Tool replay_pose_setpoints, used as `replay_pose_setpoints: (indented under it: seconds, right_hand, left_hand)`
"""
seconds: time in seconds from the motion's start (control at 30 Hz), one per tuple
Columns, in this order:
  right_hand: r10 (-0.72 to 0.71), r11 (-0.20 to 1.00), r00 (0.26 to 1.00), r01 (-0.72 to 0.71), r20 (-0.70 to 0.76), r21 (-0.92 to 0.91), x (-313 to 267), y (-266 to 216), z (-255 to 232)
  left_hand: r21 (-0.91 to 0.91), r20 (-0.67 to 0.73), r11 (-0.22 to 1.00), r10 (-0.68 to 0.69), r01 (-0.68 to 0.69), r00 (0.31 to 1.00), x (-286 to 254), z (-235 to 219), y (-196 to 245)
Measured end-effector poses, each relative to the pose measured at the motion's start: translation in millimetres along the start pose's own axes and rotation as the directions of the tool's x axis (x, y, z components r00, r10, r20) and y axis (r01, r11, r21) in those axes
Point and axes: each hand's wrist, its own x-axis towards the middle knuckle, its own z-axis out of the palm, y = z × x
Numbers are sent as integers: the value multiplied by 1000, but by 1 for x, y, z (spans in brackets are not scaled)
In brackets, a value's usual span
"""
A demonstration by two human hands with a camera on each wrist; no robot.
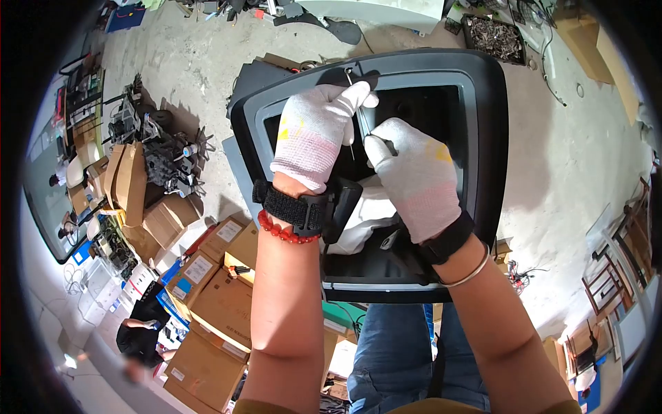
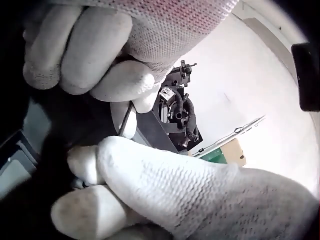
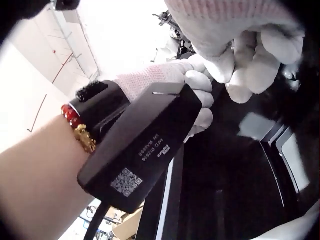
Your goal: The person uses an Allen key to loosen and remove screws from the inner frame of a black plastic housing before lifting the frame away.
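Both hands wear white knit gloves with pinkish cuffs, held over a large black frame-like housing [image 1: 491,138]. Between them runs a thin metallic strand [image 1: 363,123], like a wire or slim rod. The left hand [image 1: 318,131] pinches it between thumb and fingertips, above and left of the right hand [image 1: 416,169]. Thumb and forefinger of the right hand pinch the strand's lower part. A short dark length of the strand [image 2: 126,120] spans the two hands' fingertips in the left wrist view. White cloth-like material [image 1: 365,217] lies inside the housing below the hands.
Cardboard boxes [image 1: 221,303] are stacked at the lower left, beside piled black mechanical parts [image 1: 165,148]. A black crate [image 1: 476,21] of small metal pieces stands on the concrete floor [image 1: 545,138] at the upper right. Another person [image 1: 141,328] is at the far left.
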Motion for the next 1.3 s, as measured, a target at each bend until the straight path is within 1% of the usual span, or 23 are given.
replay_pose_setpoints:
  seconds: [0.03, 0.07, 0.13, 0.3, 0.37, 0.4, 0.5, 0.57, 0.6, 0.67, 0.7, 0.77, 0.8, 0.87, 0.9, 0.97, 1.0, 1.07, 1.1, 1.13, 1.2, 1.23, 1.3]
  right_hand:
    - [17, 998, 1000, -17, 8, -55, 0, -1, 2]
    - [36, 993, 999, -34, 15, -111, 0, -2, 4]
    - [30, 992, 999, -29, 11, -120, 0, -2, 8]
    - [42, 990, 999, -40, 13, -138, 1, -6, 14]
    - [73, 990, 997, -72, 5, -121, 2, -6, 15]
    - [75, 990, 997, -73, 5, -123, 2, -5, 15]
    - [77, 994, 997, -76, 11, -81, 4, -3, 19]
    - [123, 992, 991, -124, 58, 17, 4, -2, 22]
    - [124, 992, 991, -125, 58, 17, 3, -3, 22]
    - [149, 985, 986, -154, 68, 74, 2, -7, 23]
    - [150, 985, 986, -155, 67, 75, 2, -9, 23]
    - [243, 948, 959, -267, 148, 173, 2, -11, 25]
    - [245, 947, 958, -269, 146, 174, 3, -11, 28]
    - [328, 847, 924, -380, 198, 372, 5, -11, 35]
    - [330, 846, 923, -382, 196, 373, 5, -15, 36]
    - [377, 788, 892, -450, 250, 420, 7, -25, 36]
    - [378, 785, 892, -451, 248, 423, 8, -25, 40]
    - [370, 778, 901, -433, 224, 455, 7, -21, 49]
    - [401, 729, 879, -476, 257, 492, 7, -26, 46]
    - [405, 727, 878, -479, 256, 491, 7, -25, 47]
    - [437, 717, 860, -511, 265, 474, 8, -23, 49]
    - [437, 716, 860, -510, 263, 478, 7, -21, 49]
    - [388, 706, 897, -437, 213, 557, 2, -15, 41]
  left_hand:
    - [57, 20, 998, -16, 15, 1000, 2, -2, 0]
    - [57, 23, 998, -16, 14, 1000, 2, -3, -1]
    - [219, -38, 973, 81, -71, 996, 3, -4, -7]
    - [258, -38, 953, 176, -161, 984, 6, -5, -12]
    - [337, -48, 913, 259, -229, 965, 10, -3, -16]
    - [335, -47, 914, 259, -229, 965, 13, -2, -19]
    - [409, -35, 864, 337, -295, 941, 17, -4, -23]
    - [482, -19, 824, 352, -300, 936, 17, -4, -22]
    - [481, -18, 824, 351, -300, 936, 18, -4, -24]
    - [592, 40, 703, 462, -393, 886, 22, -5, -29]
    - [593, 42, 702, 462, -395, 886, 24, -6, -32]
    - [629, 87, 636, 513, -447, 854, 27, -6, -36]
    - [628, 91, 635, 514, -449, 853, 26, -9, -34]
    - [728, 239, 438, 558, -527, 794, 26, -16, -28]
    - [727, 242, 437, 558, -529, 794, 25, -19, -25]
    - [831, 235, 352, 479, -430, 846, 22, -23, -19]
    - [831, 239, 349, 478, -433, 845, 19, -23, -15]
    - [713, 7, 511, 681, -481, 733, 13, -20, -8]
    - [748, 51, 456, 685, -483, 726, 12, -23, -6]
    - [746, 53, 457, 684, -485, 728, 13, -26, -7]
    - [787, 236, 276, 691, -552, 683, 18, -33, -11]
    - [785, 252, 263, 692, -561, 677, 20, -36, -15]
    - [777, 254, 269, 693, -569, 674, 21, -38, -17]
